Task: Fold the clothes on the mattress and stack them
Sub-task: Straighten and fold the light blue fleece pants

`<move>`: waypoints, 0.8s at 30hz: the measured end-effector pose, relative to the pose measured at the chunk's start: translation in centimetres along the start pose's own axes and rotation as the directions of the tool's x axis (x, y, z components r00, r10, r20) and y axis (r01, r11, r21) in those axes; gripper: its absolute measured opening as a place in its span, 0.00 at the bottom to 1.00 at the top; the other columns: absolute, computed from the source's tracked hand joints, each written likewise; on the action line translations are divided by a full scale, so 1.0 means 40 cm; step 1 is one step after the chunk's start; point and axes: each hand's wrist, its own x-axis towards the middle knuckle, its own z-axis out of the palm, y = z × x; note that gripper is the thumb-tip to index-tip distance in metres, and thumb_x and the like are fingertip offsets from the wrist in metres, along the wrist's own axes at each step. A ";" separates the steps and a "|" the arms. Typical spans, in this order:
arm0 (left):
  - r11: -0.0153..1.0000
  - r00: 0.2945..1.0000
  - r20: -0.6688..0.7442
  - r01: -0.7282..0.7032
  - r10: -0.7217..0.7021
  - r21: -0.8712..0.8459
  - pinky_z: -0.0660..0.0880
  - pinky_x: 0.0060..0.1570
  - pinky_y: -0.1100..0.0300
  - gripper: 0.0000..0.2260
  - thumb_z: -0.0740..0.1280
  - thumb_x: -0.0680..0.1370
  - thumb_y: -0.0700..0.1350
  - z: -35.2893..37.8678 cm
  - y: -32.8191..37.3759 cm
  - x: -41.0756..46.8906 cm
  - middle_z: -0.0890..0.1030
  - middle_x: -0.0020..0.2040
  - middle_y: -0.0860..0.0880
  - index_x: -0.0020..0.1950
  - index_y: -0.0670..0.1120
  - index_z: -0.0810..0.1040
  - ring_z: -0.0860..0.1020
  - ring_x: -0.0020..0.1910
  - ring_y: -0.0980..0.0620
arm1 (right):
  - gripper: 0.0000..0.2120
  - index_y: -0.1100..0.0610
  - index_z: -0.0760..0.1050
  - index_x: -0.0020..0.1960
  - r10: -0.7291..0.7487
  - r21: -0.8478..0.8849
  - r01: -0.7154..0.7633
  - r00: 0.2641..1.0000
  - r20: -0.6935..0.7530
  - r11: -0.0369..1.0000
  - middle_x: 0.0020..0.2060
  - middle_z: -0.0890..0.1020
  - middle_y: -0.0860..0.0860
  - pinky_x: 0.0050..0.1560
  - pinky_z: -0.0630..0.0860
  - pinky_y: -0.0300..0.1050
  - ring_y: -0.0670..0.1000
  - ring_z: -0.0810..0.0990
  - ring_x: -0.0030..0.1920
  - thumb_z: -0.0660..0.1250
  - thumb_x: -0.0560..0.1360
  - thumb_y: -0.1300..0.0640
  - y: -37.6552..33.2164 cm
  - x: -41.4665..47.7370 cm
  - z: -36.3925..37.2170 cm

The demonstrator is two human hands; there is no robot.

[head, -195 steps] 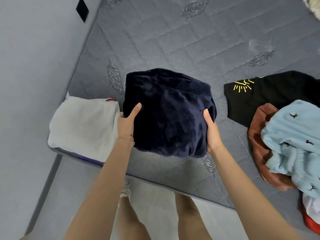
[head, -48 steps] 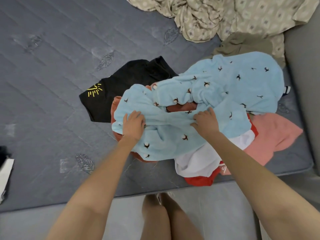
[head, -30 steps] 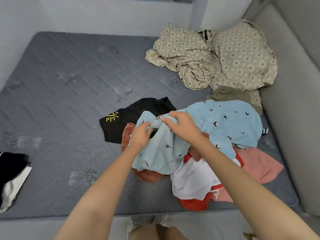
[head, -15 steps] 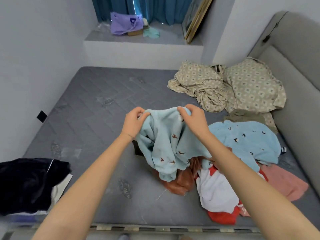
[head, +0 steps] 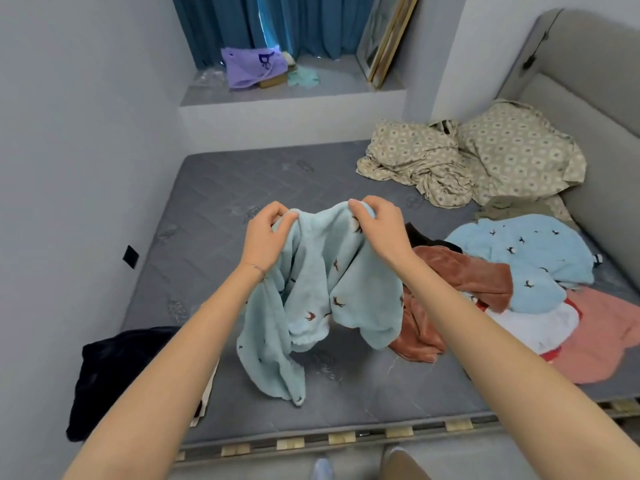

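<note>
A light blue fleece garment with small bird prints (head: 322, 296) hangs above the grey mattress (head: 214, 209). My left hand (head: 266, 235) and my right hand (head: 375, 225) pinch its top edge side by side, and its two legs dangle toward the mattress. On the right lies a pile of loose clothes: a matching blue fleece top (head: 519, 258), a rust-brown piece (head: 464, 275), a white and red piece (head: 533, 327) and a pink one (head: 606, 337). A dark navy folded garment (head: 114, 372) tops the stack at the near left corner.
Crumpled beige patterned bedding (head: 467, 161) and an olive cloth (head: 512, 206) lie at the back right by the grey headboard (head: 595, 98). A wall runs along the mattress's left side. A ledge with a purple bag (head: 252, 65) is beyond the far edge.
Both hands lifted the blue fleece garment off the pile and raised it; it now hangs free left of the pile. The view tilted up.
</note>
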 end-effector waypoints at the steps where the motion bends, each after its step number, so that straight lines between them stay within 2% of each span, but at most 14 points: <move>1: 1.000 1.000 -0.005 -0.002 0.002 -0.006 0.66 0.36 0.71 0.12 0.67 0.79 0.45 -0.016 -0.003 0.001 0.70 0.32 0.55 0.39 0.39 0.74 0.67 0.31 0.61 | 0.22 0.56 0.59 0.32 -0.001 -0.007 0.001 1.000 0.008 1.000 0.27 0.63 0.48 0.32 0.60 0.40 0.45 0.61 0.29 0.63 0.80 0.51 -0.012 -0.002 0.010; 5: 1.000 1.000 0.001 -0.007 0.007 0.008 0.66 0.38 0.71 0.12 0.66 0.79 0.45 -0.057 -0.013 0.002 0.74 0.35 0.50 0.40 0.38 0.74 0.68 0.34 0.60 | 0.21 0.56 0.59 0.33 -0.002 -0.014 0.003 0.998 0.064 1.000 0.27 0.63 0.48 0.32 0.59 0.40 0.45 0.62 0.29 0.63 0.80 0.51 -0.039 0.003 0.033; 8: 1.000 0.999 -0.044 -0.001 0.002 0.018 0.67 0.39 0.71 0.12 0.66 0.79 0.45 -0.088 -0.024 0.011 0.77 0.38 0.46 0.41 0.39 0.74 0.70 0.36 0.59 | 0.21 0.56 0.59 0.33 -0.013 0.013 0.011 0.992 0.125 1.000 0.28 0.63 0.48 0.32 0.58 0.40 0.46 0.61 0.30 0.63 0.80 0.51 -0.047 0.005 0.051; 13: 0.997 0.997 -0.083 0.004 0.003 0.077 0.68 0.39 0.71 0.11 0.66 0.79 0.47 -0.150 -0.051 0.066 0.78 0.39 0.47 0.41 0.41 0.75 0.71 0.36 0.60 | 0.21 0.56 0.60 0.33 -0.043 0.047 0.035 0.981 0.189 0.998 0.28 0.63 0.49 0.32 0.57 0.39 0.45 0.61 0.30 0.63 0.81 0.51 -0.068 0.019 0.108; 16: 0.994 0.997 -0.073 0.005 0.003 0.109 0.68 0.39 0.70 0.10 0.66 0.78 0.47 -0.187 -0.086 0.111 0.79 0.40 0.48 0.42 0.42 0.76 0.72 0.37 0.58 | 0.21 0.60 0.62 0.34 -0.039 0.053 0.030 0.981 0.192 0.998 0.30 0.65 0.52 0.33 0.58 0.40 0.47 0.62 0.32 0.63 0.81 0.52 -0.080 0.041 0.155; 20: 0.997 0.997 -0.073 0.015 -0.010 0.069 0.69 0.40 0.71 0.10 0.66 0.78 0.48 -0.219 -0.159 0.148 0.79 0.39 0.52 0.40 0.44 0.76 0.73 0.38 0.60 | 0.22 0.67 0.67 0.35 -0.001 0.093 -0.013 0.988 0.153 0.996 0.30 0.70 0.57 0.34 0.62 0.38 0.46 0.66 0.32 0.64 0.80 0.52 -0.068 0.056 0.237; 22: 0.998 0.998 -0.047 0.035 -0.032 0.061 0.68 0.40 0.72 0.10 0.66 0.78 0.48 -0.229 -0.212 0.155 0.78 0.38 0.52 0.40 0.44 0.76 0.73 0.38 0.61 | 0.21 0.65 0.69 0.34 0.034 0.081 -0.044 0.991 0.131 0.996 0.32 0.74 0.60 0.36 0.65 0.40 0.46 0.68 0.33 0.64 0.79 0.51 -0.046 0.055 0.287; 24: 0.995 0.997 0.013 0.079 -0.080 0.065 0.68 0.41 0.71 0.10 0.66 0.78 0.47 -0.239 -0.280 0.155 0.78 0.38 0.53 0.40 0.44 0.77 0.72 0.37 0.61 | 0.21 0.60 0.69 0.32 0.087 0.044 -0.092 0.991 0.105 0.995 0.29 0.74 0.53 0.37 0.65 0.41 0.45 0.68 0.32 0.66 0.78 0.49 -0.014 0.050 0.341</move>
